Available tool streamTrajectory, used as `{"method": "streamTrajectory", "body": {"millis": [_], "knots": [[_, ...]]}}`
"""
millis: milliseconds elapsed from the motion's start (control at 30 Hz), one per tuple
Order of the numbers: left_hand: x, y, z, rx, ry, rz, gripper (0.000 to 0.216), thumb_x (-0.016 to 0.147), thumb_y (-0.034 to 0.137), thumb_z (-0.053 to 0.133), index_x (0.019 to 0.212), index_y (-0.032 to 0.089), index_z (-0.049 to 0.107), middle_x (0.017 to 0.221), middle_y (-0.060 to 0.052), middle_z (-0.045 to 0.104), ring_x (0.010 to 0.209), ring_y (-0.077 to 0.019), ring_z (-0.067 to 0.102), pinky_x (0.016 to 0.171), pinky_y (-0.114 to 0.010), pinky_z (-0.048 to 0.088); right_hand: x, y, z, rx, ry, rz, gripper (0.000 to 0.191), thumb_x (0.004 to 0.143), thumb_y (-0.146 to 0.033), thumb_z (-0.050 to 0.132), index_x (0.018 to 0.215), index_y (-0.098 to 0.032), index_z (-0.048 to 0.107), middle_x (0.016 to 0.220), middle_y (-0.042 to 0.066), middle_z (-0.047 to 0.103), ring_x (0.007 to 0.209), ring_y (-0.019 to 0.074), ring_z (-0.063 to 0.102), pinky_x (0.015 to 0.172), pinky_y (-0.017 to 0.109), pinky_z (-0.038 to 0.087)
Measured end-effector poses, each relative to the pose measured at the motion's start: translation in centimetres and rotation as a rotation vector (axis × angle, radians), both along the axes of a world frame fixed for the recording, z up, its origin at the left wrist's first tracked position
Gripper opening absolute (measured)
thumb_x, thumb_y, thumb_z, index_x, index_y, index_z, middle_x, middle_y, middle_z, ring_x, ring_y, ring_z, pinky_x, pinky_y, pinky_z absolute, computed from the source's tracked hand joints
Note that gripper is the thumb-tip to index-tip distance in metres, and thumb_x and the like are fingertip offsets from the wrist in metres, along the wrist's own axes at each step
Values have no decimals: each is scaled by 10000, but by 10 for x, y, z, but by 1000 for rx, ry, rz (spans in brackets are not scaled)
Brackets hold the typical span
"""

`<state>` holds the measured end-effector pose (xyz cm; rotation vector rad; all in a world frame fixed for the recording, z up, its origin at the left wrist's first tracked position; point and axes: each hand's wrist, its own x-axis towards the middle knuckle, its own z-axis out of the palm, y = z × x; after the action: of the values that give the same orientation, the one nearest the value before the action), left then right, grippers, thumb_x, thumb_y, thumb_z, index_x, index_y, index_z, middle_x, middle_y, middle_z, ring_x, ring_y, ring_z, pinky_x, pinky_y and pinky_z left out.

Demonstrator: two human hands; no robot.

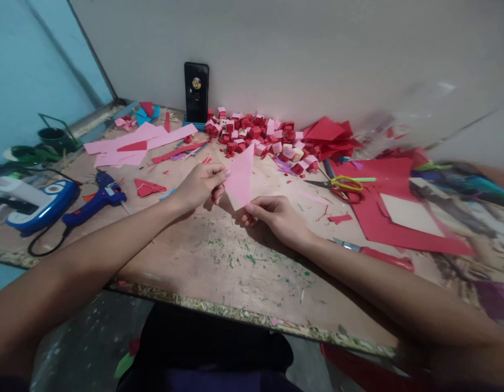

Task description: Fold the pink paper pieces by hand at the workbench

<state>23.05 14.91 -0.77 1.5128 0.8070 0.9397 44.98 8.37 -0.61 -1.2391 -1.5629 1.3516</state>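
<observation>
A pink paper triangle [241, 177] is held up over the middle of the table, its point toward the wall. My left hand [203, 184] pinches its left edge between thumb and fingers. At the lower right corner of the paper, my right hand [275, 215] grips it with the thumb on top. Behind the paper lies a heap of small folded pink and red paper pieces [272, 130]. Yellow-and-red-handled scissors [341, 188] lie to the right of my right hand, and a red-handled cutter [374, 255] rests by my right forearm.
A blue glue gun [96, 200] and a blue-and-white device [43, 204] stand at the left. A phone [196, 92] leans on the wall. Pink strips [133, 144] lie back left; red sheets [378, 218] cover the right. The table's chipped front edge [235, 314] runs before me.
</observation>
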Motion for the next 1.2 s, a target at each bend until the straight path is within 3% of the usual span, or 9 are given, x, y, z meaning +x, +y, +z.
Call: {"method": "streamTrajectory", "body": {"millis": [233, 567, 867, 1067, 1200], "knots": [[-2, 2, 3, 11, -14, 42, 325, 1018, 317, 585, 723, 198, 519, 502, 45, 527, 405, -91, 535, 348, -179, 398, 2, 0, -4, 13, 28, -8, 268, 912, -421, 782, 792, -186, 829, 753, 61, 766, 673, 158, 637, 689, 321, 506], [-5, 7, 2, 22, -48, 72, 290, 1011, 283, 557, 735, 191, 545, 512, 32, 544, 410, -96, 531, 356, -198, 386, 4, 0, -5, 58, 62, -43, 247, 880, -372, 778, 708, -195, 782, 685, 30, 728, 637, 160, 610, 682, 330, 490], [-4, -5, 9, 75, 98, 106, 383, 982, 268, 600, 620, 186, 507, 495, 35, 525, 353, -59, 436, 356, -201, 316, 3, 3, -13, 88, 208, -271, 167, 851, -372, 847, 872, -214, 797, 834, 44, 783, 673, 157, 659, 629, 306, 534], [0, -14, 16, 50, 113, -7, 357, 955, 286, 638, 636, 165, 535, 571, 21, 545, 479, -61, 463, 462, -199, 341, -2, 3, -7, 80, 150, -169, 335, 809, -360, 888, 1099, -205, 826, 949, 55, 823, 753, 176, 700, 685, 312, 578], [-1, -15, 16, 13, 59, -88, 315, 919, 287, 671, 656, 161, 553, 609, 23, 527, 544, -70, 459, 506, -197, 348, -1, 4, -8, 87, 151, -229, 255, 805, -360, 887, 985, -191, 823, 884, 43, 805, 722, 171, 700, 640, 295, 581]]}}
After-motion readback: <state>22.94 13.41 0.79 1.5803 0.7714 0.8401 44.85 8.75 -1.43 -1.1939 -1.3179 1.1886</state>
